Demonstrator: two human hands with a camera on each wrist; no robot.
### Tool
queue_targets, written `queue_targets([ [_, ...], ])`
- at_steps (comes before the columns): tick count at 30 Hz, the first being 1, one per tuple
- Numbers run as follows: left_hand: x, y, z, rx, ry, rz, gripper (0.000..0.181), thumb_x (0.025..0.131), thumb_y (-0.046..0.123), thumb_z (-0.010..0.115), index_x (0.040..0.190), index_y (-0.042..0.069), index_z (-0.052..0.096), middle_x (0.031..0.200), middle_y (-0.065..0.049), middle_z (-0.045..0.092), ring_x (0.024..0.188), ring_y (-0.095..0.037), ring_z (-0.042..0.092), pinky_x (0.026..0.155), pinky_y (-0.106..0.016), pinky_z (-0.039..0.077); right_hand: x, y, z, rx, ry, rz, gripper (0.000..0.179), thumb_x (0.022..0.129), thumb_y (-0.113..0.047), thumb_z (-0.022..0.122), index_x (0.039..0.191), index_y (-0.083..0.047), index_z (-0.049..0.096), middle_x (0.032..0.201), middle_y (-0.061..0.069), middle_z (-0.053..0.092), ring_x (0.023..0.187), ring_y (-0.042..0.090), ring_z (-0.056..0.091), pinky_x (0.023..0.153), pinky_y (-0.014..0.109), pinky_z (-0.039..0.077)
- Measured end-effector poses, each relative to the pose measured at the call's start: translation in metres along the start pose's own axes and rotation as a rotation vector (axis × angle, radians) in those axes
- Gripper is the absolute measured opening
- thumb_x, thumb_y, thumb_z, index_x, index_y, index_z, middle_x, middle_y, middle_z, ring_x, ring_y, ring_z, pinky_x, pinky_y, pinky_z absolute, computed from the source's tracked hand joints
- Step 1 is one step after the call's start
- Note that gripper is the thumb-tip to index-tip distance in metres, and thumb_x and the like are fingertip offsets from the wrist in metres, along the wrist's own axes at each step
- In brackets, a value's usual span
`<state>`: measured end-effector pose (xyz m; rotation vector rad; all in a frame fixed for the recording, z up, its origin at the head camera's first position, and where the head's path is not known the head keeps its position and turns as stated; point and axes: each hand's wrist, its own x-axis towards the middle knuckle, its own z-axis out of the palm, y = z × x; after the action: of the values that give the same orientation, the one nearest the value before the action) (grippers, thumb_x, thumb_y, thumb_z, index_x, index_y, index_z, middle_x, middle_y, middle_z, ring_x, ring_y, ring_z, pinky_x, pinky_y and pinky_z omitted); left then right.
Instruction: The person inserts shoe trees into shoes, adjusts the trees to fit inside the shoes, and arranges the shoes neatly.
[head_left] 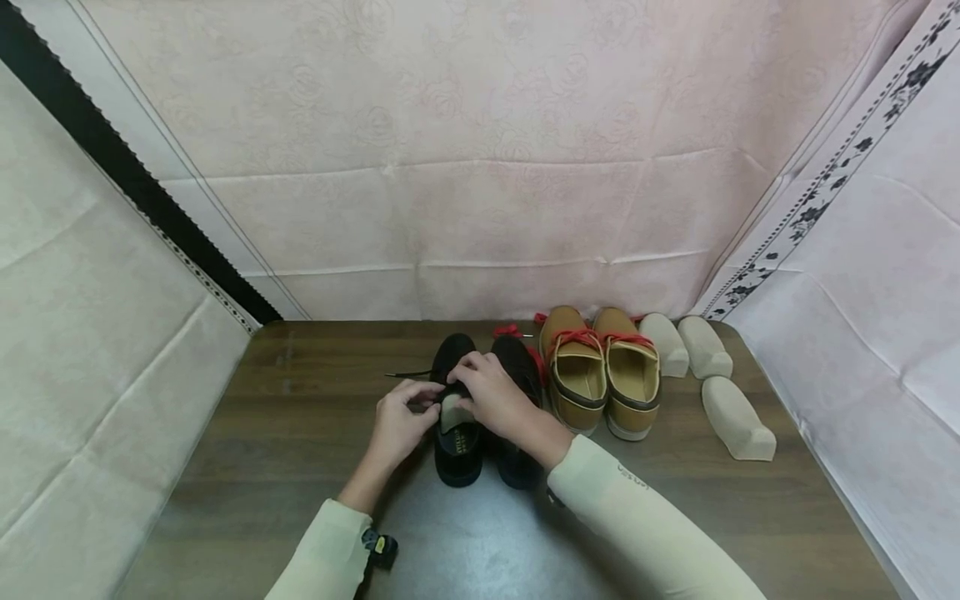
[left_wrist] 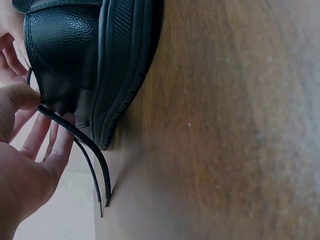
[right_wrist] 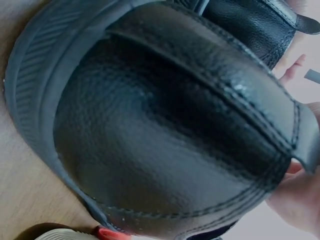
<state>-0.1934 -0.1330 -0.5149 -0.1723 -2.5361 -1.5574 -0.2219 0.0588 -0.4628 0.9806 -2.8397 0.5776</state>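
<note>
A black leather shoe (head_left: 459, 454) stands on the wooden tabletop, its opening facing the person. At its left eyelet edge, my left hand (head_left: 401, 421) pinches a black shoelace (left_wrist: 82, 132) between thumb and fingers. Two dark lace ends hang past the shoe's side in the left wrist view. My right hand (head_left: 491, 387) bends over the tongue and the laced part, its fingertips hidden in the head view. Right beside it stands the second black shoe (right_wrist: 165, 135), which covers most of the right hand in the right wrist view.
Right of the black shoes stand two tan shoes (head_left: 577, 375) with red laces (head_left: 577, 337). Several white shoe inserts (head_left: 738, 417) lie farther right. Pale cloth (head_left: 480, 208) hangs behind the wooden tabletop (head_left: 300, 433) and along both sides.
</note>
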Motion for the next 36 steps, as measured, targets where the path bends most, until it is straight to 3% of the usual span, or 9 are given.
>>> queue_targets([
  [9,0.0004,-0.0027,0.0008,0.008,0.008,0.012,0.025,0.088,-0.003,0.075,0.107,0.012,0.079,0.105,-0.006,0.071,0.092,-0.02,0.07,0.081,-0.035,0.06,0.0016,0.0004,0.0037,-0.034,0.021,0.016,0.03,0.091,-0.02,0.081,0.119,-0.015,0.071,0.127,0.009,0.061,0.115,0.031,0.055,0.095,0.041,0.056],
  [19,0.0009,-0.0025,0.0016,0.012,0.013,0.009,0.027,0.086,-0.004,0.075,0.108,0.012,0.079,0.106,-0.006,0.071,0.093,-0.02,0.069,0.079,-0.029,0.059,0.0023,0.0012,0.0042,-0.044,0.031,0.02,0.031,0.091,-0.02,0.082,0.119,-0.014,0.071,0.125,0.009,0.063,0.111,0.028,0.057,0.092,0.037,0.057],
  [36,0.0012,0.0006,0.0025,0.022,0.024,0.006,0.024,0.087,-0.002,0.077,0.107,0.012,0.079,0.101,-0.007,0.07,0.092,-0.021,0.069,0.078,-0.03,0.059,0.0039,0.0043,0.007,-0.033,0.012,0.033,0.035,0.09,-0.022,0.082,0.122,-0.013,0.071,0.127,0.01,0.062,0.112,0.028,0.056,0.095,0.038,0.056],
])
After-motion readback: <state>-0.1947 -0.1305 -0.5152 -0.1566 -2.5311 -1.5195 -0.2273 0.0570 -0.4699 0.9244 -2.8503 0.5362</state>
